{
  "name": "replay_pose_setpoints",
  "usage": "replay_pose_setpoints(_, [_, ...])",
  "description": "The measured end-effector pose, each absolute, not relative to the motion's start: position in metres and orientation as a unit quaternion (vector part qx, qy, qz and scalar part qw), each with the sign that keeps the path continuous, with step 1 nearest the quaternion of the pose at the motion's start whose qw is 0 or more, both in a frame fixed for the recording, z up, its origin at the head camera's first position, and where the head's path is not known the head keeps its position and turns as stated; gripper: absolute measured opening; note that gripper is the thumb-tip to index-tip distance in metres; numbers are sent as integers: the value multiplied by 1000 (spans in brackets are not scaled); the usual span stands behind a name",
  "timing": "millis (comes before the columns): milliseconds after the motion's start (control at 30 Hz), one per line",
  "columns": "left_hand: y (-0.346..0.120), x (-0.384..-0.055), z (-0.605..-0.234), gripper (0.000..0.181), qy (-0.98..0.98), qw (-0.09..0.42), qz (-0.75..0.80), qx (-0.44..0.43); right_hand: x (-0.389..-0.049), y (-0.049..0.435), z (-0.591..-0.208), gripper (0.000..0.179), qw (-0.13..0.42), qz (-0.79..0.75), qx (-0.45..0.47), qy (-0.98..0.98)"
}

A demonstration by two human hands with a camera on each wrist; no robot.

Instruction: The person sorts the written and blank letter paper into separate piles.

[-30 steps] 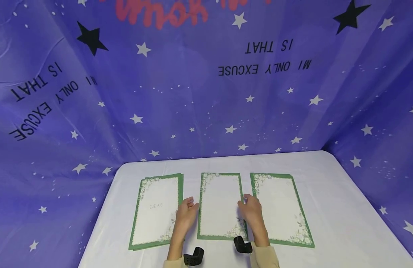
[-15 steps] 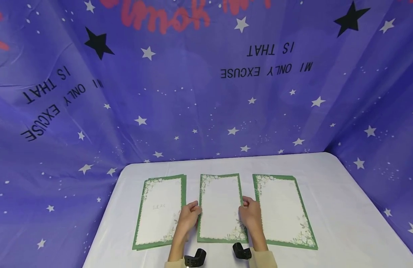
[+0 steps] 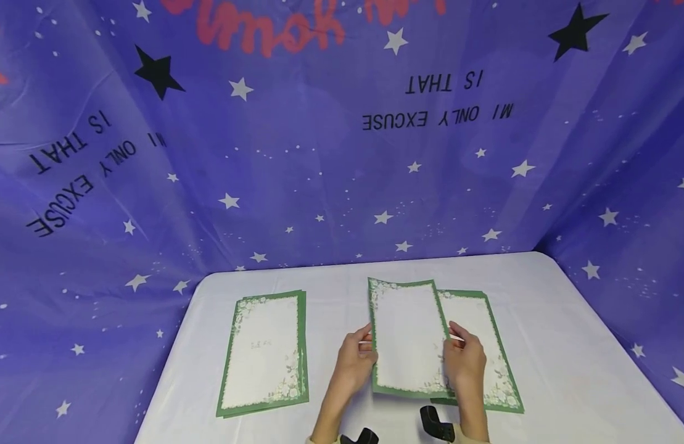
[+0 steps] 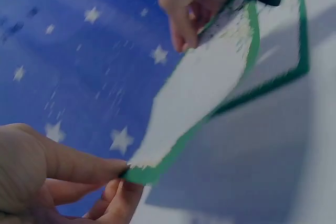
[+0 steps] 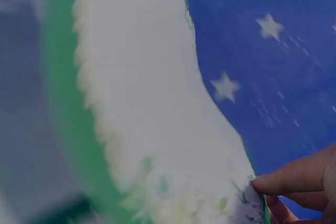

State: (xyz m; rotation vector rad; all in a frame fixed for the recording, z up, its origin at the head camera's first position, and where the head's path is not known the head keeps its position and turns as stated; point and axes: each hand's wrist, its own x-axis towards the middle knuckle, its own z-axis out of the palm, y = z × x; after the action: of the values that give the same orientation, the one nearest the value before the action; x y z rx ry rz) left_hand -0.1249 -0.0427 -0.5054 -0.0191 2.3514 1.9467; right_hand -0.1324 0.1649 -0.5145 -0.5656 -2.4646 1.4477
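Observation:
A green-bordered sheet of paper (image 3: 408,336) with floral corners is held up off the table, slightly bowed. My left hand (image 3: 355,364) pinches its left edge between thumb and fingers, as the left wrist view also shows at the sheet's green edge (image 4: 144,174). On the opposite edge my right hand (image 3: 465,364) pinches the paper; in the right wrist view its thumb (image 5: 289,177) lies on the printed face. Behind and below the held sheet lies a right stack of matching paper (image 3: 499,376), partly covered by it.
At the left of the white table (image 3: 336,277) lies another stack of green-bordered paper (image 3: 264,357), its top sheet bearing faint handwriting. A purple star-patterned cloth (image 3: 330,154) hangs behind the table and at both sides.
Both hands have gripped the middle sheet, lifted it off the table and carried it right, so it now overlaps the right stack. The left stack has stayed in place.

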Motion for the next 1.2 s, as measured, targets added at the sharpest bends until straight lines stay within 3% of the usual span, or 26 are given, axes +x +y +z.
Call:
replay_pose_setpoints(367, [25, -131, -523, 58, 785, 117, 605, 60, -137, 226, -534, 41, 182, 412, -208, -868])
replay_pose_setpoints(533, [45, -133, -538, 58, 823, 129, 551, 59, -142, 241, -548, 43, 169, 396, -206, -879])
replay_pose_setpoints(800, [60, -128, -558, 65, 924, 77, 370, 61, -147, 248, -565, 47, 122, 368, -202, -899])
replay_pose_setpoints(1067, [53, -125, -565, 69, 902, 74, 421, 58, -148, 245, -574, 47, 116, 349, -214, -905])
replay_pose_setpoints(1200, [37, -117, -567, 60, 901, 54, 427, 61, -141, 237, -577, 45, 143, 355, -224, -897])
